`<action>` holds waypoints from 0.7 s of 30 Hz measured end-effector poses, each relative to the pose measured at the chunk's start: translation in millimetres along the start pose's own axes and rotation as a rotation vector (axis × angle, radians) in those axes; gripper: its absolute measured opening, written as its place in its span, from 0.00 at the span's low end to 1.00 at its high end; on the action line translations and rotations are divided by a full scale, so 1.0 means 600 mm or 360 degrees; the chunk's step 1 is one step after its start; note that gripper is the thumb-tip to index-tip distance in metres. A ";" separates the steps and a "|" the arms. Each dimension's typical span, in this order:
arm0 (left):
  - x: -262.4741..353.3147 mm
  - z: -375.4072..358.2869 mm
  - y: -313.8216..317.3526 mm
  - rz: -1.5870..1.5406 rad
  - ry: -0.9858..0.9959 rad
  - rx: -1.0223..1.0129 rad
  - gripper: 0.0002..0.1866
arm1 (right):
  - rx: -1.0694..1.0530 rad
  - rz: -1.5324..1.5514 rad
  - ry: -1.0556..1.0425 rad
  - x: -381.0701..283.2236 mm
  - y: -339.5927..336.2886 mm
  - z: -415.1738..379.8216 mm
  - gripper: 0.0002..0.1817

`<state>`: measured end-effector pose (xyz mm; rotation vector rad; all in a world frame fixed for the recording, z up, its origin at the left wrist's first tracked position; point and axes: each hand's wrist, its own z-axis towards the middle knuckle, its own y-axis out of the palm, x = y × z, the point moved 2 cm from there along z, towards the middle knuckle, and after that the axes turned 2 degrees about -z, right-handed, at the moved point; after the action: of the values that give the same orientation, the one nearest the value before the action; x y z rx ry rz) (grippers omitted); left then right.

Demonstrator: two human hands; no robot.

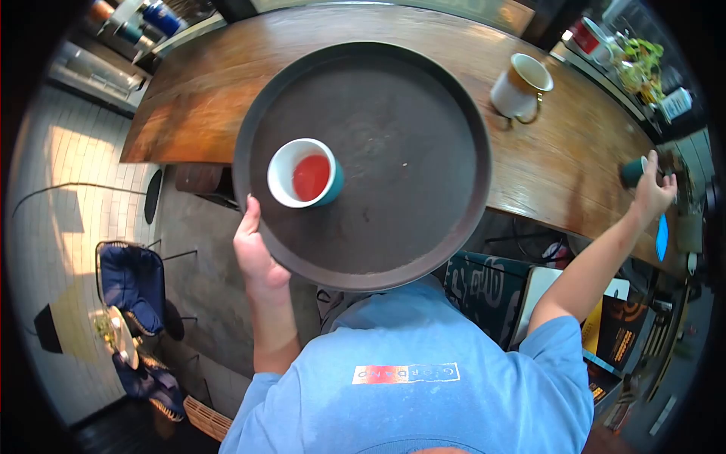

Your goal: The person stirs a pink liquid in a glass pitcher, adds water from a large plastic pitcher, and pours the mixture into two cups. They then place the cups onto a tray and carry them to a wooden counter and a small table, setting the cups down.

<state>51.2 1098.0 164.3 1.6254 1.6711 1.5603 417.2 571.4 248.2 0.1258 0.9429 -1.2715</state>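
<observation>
A round dark tray (393, 219) is held up by my left hand (259, 253), whose thumb rests at the rim while its other fingers are hidden underneath. On the tray's left part stands a teal cup (330, 187) with a white inside and red liquid in it. My right hand (655, 189) reaches out to the far right, beside a dark green cup (632, 172) on the wooden table. Its fingers are spread; a gap to that cup cannot be made out clearly. A white and brown mug (520, 87) stands on the table behind the tray.
The wooden table (560, 181) curves behind the tray. At the back right a shelf holds a red mug (588, 38) and a green plant (643, 64). A blue object (662, 237) lies near the right table edge. Blue chairs (130, 284) stand at the left.
</observation>
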 end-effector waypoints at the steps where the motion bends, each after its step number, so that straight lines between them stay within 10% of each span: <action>1: 0.005 0.005 -0.002 -0.0003 0.0013 0.0011 0.24 | -0.0047 0.0565 -0.0078 -0.041 -0.013 -0.029 0.43; 7: 0.053 0.038 -0.015 0.0102 -0.0095 -0.0075 0.24 | -0.0885 0.1417 -0.0799 -0.358 -0.098 -0.354 0.19; 10: 0.079 0.040 -0.017 0.0022 -0.0157 -0.0154 0.24 | -0.1706 0.1282 -0.1061 -0.452 -0.102 -0.491 0.37; 21: 0.179 0.064 -0.065 0.0083 -0.0302 -0.0214 0.26 | -0.2153 0.1297 -0.1018 -0.584 -0.083 -0.728 0.45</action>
<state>32.6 1217.2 165.0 1.7006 1.4071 1.4571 147.8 1063.8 221.5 -0.8314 0.8548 0.2415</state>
